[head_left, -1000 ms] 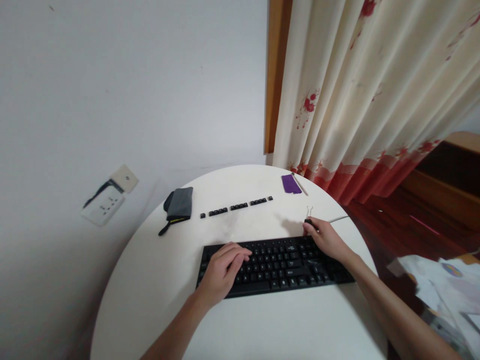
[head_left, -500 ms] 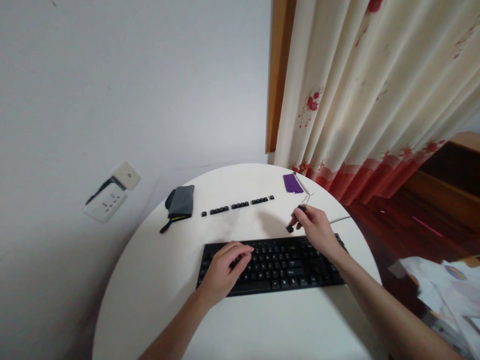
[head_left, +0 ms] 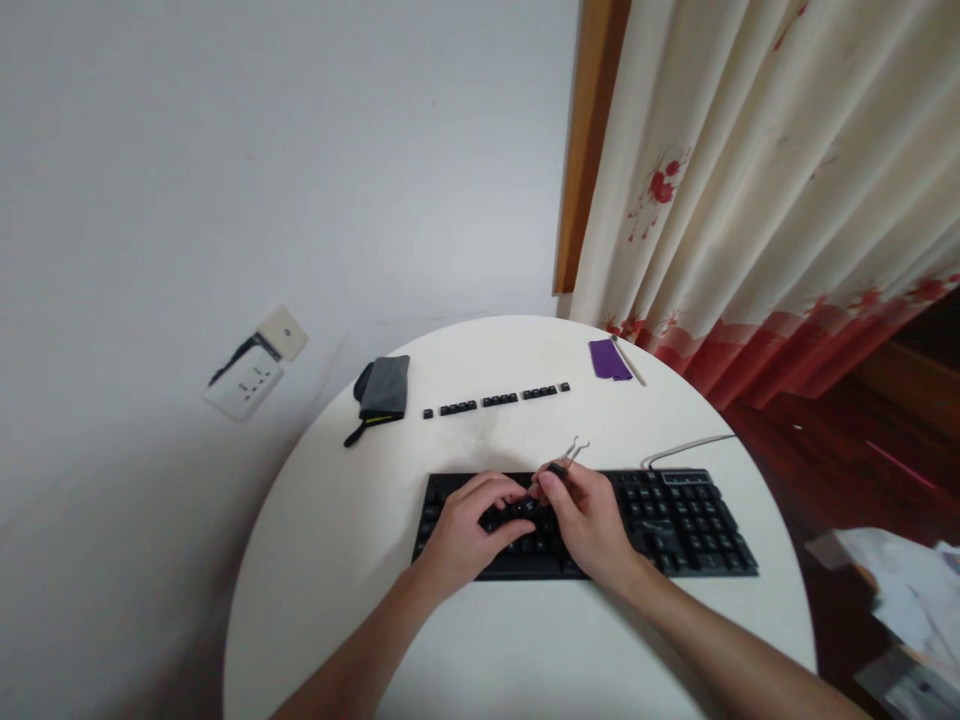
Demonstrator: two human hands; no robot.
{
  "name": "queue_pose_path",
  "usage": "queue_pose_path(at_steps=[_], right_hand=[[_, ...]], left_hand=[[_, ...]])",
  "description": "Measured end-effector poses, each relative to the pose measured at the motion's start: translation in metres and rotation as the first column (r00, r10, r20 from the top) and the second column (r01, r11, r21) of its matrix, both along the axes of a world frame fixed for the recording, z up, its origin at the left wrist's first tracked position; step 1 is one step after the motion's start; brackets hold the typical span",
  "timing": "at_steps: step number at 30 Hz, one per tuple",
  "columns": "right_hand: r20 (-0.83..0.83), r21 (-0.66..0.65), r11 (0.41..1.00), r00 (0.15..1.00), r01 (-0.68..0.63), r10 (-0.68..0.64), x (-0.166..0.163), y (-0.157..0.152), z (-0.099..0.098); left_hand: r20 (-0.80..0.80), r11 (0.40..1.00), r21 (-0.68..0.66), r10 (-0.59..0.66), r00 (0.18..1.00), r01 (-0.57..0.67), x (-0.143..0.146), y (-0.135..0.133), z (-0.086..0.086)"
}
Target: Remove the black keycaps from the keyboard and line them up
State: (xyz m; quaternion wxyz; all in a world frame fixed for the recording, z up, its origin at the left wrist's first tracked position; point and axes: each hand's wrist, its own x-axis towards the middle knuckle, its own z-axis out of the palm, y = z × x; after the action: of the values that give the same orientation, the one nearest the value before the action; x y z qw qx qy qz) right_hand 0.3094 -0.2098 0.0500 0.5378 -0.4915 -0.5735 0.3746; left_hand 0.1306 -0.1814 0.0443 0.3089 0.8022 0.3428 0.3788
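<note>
A black keyboard [head_left: 675, 520] lies on the round white table [head_left: 322, 560]. My left hand [head_left: 465, 530] rests on its left half with fingers curled over the keys. My right hand [head_left: 589, 520] is over the keyboard's middle, pinching a small black keycap puller [head_left: 564, 462] whose wire loops stick up and back. The fingertips of both hands nearly meet above the keys. A row of removed black keycaps [head_left: 499, 400] lies on the table behind the keyboard.
A grey pouch with a black strap [head_left: 382, 390] lies at the back left. A purple cloth [head_left: 607, 360] and a thin stick [head_left: 628, 361] lie at the back right. The keyboard's cable [head_left: 686, 447] runs off right. A wall socket [head_left: 244, 380] and curtain [head_left: 750, 200] are beyond.
My right hand lifted the puller from the table beside the keyboard's far right edge and carried it left to the keyboard's middle, beside my left hand. The view has shifted left.
</note>
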Motion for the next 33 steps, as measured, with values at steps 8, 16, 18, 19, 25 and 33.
queue_pose_path(at_steps=[8,16,18,19,25,33], right_hand=[[0.07,-0.048,0.999,0.997,-0.015,0.019,0.0,0.0,-0.009],[0.058,-0.088,0.996,0.998,-0.021,0.026,0.003,0.001,-0.015],[0.067,-0.079,0.997,0.997,-0.021,0.027,0.004,0.001,-0.014],[0.076,-0.076,0.997,0.997,-0.02,0.026,0.004,0.0,-0.013],[0.104,-0.052,0.998,0.994,-0.024,0.029,0.005,0.001,-0.011],[0.071,-0.089,0.996,0.997,-0.013,0.019,0.002,0.001,-0.016]], left_hand=[[-0.01,1.0,0.017,0.022,1.0,-0.022,0.0,0.001,-0.008],[-0.04,0.999,0.032,0.039,0.998,-0.038,0.001,0.002,-0.008],[-0.043,0.999,0.029,0.03,0.999,-0.028,0.001,0.002,-0.007],[-0.045,0.999,0.029,0.024,0.999,-0.023,0.001,0.002,-0.007],[-0.029,0.998,0.048,-0.036,0.999,0.037,0.001,0.003,-0.009],[-0.056,0.994,0.078,-0.076,0.996,0.08,0.001,0.004,-0.008]])
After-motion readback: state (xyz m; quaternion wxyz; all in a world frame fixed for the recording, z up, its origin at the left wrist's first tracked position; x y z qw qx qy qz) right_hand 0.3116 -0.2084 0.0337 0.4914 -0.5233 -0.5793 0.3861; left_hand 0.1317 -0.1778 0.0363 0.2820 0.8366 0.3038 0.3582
